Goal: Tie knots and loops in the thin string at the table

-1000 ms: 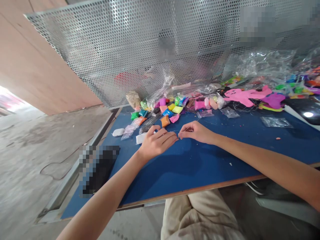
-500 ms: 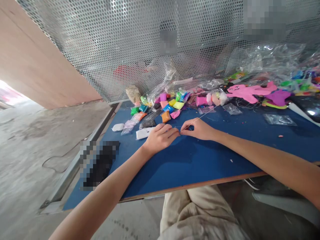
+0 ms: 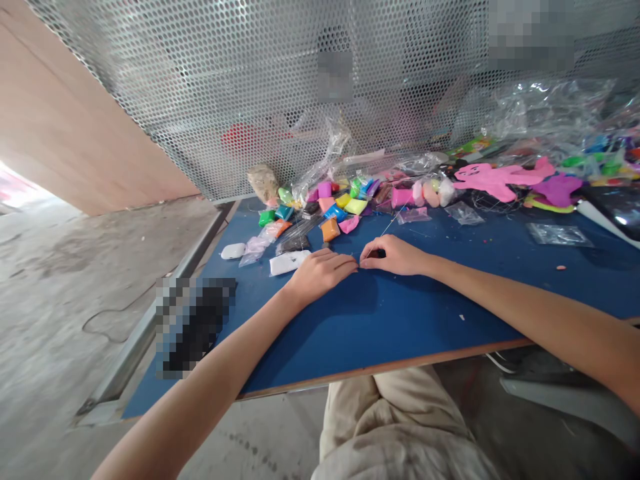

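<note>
A thin, pale strand (image 3: 392, 222), wire or thread, rises to the upper right from my right hand (image 3: 397, 256). Thumb and forefinger of that hand are pinched together on it, leaving a small gap inside the curl. My left hand (image 3: 320, 272) lies palm down just to the left, fingers pressed together and fingertips almost meeting the right ones. Whatever it grips is hidden under the fingers. Against its far side lies a white flat case (image 3: 289, 263). Beyond the hands are an orange packet (image 3: 330, 230) and a pink packet (image 3: 349, 224).
Colourful clay packets and clear bags (image 3: 415, 162) line the back of the blue table (image 3: 320, 347), below a perforated metal screen (image 3: 250, 87). A pink figure-shaped cutout (image 3: 493, 181) lies at right. A white oval case (image 3: 233, 251) and a blurred dark object (image 3: 200, 327) are at left.
The strand leaving my right hand now slants more steeply and looks shorter. My fingertips stay close together, with only slight shifts of both hands.
</note>
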A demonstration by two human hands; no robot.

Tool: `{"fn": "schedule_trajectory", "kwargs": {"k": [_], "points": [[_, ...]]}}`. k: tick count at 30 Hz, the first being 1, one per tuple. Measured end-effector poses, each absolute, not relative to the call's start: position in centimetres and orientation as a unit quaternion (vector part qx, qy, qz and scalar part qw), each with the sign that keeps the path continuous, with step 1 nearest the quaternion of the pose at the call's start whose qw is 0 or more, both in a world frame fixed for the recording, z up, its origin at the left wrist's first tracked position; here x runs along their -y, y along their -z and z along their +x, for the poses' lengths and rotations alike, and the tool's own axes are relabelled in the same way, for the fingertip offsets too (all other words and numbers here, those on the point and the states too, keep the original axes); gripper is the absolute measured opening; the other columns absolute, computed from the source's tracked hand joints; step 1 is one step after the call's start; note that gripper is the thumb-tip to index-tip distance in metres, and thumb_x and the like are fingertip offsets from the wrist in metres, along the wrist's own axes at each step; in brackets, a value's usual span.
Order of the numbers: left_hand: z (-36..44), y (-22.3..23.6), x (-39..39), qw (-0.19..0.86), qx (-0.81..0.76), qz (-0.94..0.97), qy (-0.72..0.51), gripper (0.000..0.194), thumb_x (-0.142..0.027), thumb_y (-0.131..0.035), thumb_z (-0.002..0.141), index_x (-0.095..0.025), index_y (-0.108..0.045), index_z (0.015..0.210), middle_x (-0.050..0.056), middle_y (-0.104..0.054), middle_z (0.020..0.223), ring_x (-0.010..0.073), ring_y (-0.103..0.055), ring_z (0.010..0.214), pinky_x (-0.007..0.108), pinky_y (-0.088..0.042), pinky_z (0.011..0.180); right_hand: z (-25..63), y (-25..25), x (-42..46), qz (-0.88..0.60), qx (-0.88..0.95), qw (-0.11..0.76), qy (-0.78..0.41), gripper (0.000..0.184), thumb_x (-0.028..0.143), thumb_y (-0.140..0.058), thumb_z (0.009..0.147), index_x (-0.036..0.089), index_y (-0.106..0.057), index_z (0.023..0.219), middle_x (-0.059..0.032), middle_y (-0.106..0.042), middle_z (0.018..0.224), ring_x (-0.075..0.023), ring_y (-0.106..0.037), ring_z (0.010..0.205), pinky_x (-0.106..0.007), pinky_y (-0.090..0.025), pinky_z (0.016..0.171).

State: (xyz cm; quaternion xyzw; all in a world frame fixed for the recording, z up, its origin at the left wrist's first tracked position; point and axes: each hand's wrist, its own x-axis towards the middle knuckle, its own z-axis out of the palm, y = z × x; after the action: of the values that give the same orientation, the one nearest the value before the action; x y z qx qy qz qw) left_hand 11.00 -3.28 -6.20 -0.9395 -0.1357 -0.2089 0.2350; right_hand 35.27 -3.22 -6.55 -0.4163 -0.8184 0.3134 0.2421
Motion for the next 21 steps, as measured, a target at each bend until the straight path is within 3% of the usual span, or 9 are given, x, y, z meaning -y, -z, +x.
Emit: {"fn": "schedule_trajectory", "kwargs": {"k": [9, 21], "points": [[11.31, 6.81, 3.25, 0.203, 0.113, -0.937, 0.259, 0.014, -0.022, -0.058, 0.095, -0.018, -0.066, 0.106, 0.005, -0.074, 0.102, 0.0173, -0.071, 0.093, 0.033, -0.059, 0.089, 35.23, 6.05, 3.62, -0.429, 0.815, 0.226, -0.317, 0.023, 0.039, -0.066, 0.085, 0.018, -0.077, 0.087, 0.0003, -0.069, 0.07, -0.0136, -0.059, 0.066, -0.028, -0.039, 0.073], [11.75, 6.62, 4.13, 0.138, 0.138, -0.94, 0.278, 0.014, -0.026, -0.058, 0.095, -0.018, -0.067, 0.102, 0.003, -0.074, 0.1, 0.0133, -0.071, 0.09, 0.04, -0.051, 0.109, 35.36, 5.82, 3.67, -0.41, 0.826, 0.203, -0.328, 0.026, 0.042, -0.065, 0.085, 0.02, -0.077, 0.089, -0.0013, -0.073, 0.08, -0.0168, -0.062, 0.075, -0.03, -0.04, 0.081]]}}
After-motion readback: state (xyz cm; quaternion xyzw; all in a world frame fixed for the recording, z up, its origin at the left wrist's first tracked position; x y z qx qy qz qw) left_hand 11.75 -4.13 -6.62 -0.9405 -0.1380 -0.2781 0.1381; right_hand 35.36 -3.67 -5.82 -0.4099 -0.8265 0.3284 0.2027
